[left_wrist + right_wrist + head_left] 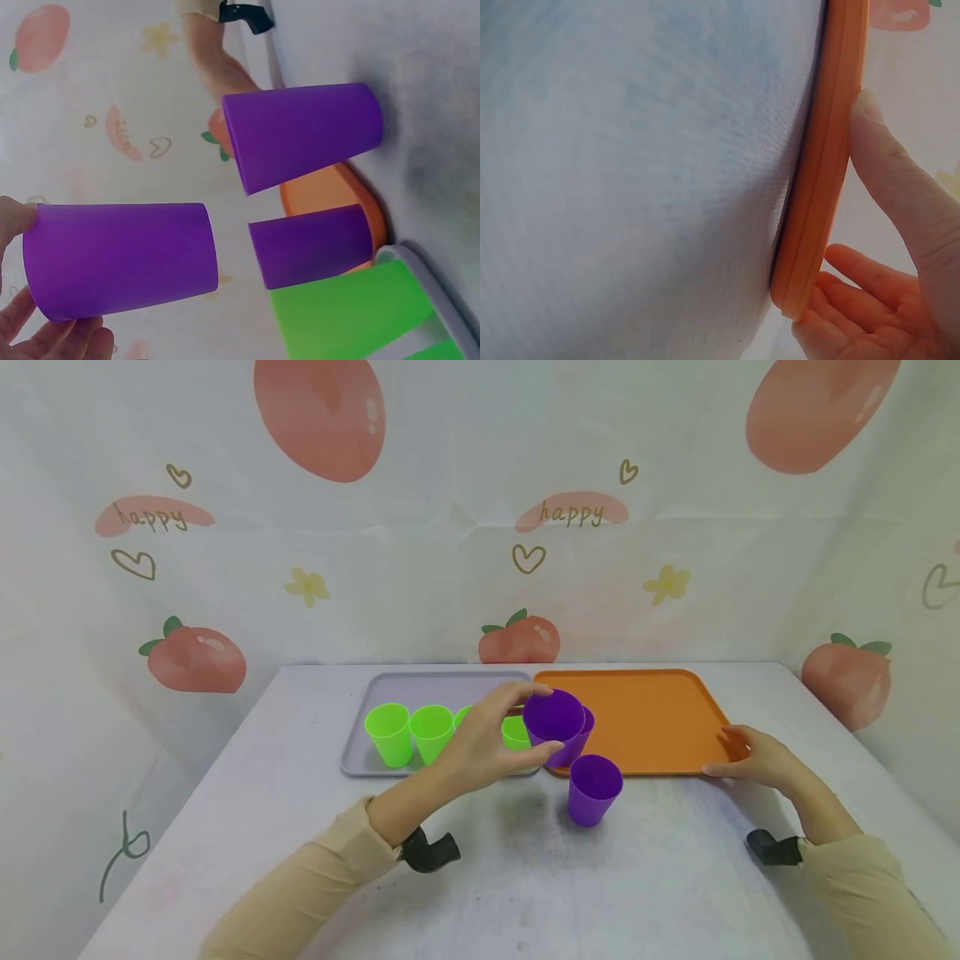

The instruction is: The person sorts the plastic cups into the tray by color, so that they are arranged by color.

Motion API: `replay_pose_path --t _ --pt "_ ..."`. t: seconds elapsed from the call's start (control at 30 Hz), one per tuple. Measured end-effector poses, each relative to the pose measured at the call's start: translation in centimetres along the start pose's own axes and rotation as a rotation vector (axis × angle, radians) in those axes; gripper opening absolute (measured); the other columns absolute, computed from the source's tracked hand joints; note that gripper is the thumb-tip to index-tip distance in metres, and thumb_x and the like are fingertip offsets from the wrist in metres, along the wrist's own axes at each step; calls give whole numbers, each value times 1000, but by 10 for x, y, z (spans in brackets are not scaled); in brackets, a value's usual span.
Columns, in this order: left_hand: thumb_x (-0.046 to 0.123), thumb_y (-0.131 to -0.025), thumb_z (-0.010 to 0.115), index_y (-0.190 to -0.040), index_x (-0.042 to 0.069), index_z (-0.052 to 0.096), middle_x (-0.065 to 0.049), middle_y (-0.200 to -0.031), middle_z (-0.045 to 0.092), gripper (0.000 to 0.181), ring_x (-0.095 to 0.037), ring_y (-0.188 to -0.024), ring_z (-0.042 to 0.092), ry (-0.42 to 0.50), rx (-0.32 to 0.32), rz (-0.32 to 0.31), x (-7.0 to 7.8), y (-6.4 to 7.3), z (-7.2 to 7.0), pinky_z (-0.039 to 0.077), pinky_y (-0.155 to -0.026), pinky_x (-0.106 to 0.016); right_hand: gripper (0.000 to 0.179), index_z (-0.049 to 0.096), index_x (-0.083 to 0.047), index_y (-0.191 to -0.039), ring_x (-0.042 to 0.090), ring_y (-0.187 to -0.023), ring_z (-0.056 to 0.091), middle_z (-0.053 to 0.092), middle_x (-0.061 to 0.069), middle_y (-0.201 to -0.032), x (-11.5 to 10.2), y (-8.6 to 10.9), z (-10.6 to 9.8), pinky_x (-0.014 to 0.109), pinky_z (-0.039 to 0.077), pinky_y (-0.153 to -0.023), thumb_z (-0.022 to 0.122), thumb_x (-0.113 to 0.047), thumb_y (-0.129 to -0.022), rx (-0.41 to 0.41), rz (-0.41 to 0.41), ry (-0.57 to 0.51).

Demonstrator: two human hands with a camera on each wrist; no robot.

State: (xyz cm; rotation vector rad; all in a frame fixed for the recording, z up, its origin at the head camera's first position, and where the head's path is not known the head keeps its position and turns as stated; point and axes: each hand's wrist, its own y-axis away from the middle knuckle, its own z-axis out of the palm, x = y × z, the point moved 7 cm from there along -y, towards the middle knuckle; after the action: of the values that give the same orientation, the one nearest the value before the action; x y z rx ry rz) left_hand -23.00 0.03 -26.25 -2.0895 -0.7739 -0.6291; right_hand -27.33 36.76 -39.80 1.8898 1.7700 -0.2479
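Observation:
My left hand (487, 739) grips a purple cup (120, 259) near its rim, thumb on one side and fingers on the other, raised above the trays. Behind it another purple cup (315, 247) stands at the left end of the orange tray (645, 718), partly hidden by the held one in the head view. A third purple cup (594, 789) stands upright on the table in front of that tray. My right hand (761, 760) rests at the orange tray's near right corner, thumb on the front rim (836, 135) and fingers around the side.
A grey tray (352, 752) lies left of the orange one, edges side by side. Several green cups (390, 735) stand upright on it, some behind my left hand. The white table (510, 877) extends toward me, and a printed cloth (420, 577) hangs behind.

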Motion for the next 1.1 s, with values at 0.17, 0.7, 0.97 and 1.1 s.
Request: replay_pose_path --t 0.17,0.7,0.97,1.1 --pt "17 -76 76 -120 7 55 -4 -119 60 50 -14 -110 58 -8 5 52 8 -11 3 50 -95 -21 108 22 16 -137 56 -119 27 25 43 -135 1 0 1 71 28 -99 70 -57 -73 -5 5 -14" --pt "12 -76 74 -117 5 54 -7 -116 58 46 -17 -107 59 56 0 113 12 -39 26 48 -94 -16 107 23 16 -137 56 -119 27 25 42 -135 -1 0 0 70 28 -99 70 -56 -74 -1 4 -13" --pt "13 -77 74 -117 4 55 -9 -117 59 46 -19 -108 58 92 -6 69 5 -50 41 49 -94 -17 105 23 15 -137 56 -119 26 24 42 -135 0 0 1 71 28 -99 70 -54 -75 -2 10 -11" --pt "16 -78 75 -118 4 55 -9 -119 58 46 -19 -113 56 95 -19 31 0 -55 51 48 -95 -16 102 23 15 -137 56 -119 26 24 43 -135 0 0 1 70 28 -99 70 -52 -76 0 10 -1"
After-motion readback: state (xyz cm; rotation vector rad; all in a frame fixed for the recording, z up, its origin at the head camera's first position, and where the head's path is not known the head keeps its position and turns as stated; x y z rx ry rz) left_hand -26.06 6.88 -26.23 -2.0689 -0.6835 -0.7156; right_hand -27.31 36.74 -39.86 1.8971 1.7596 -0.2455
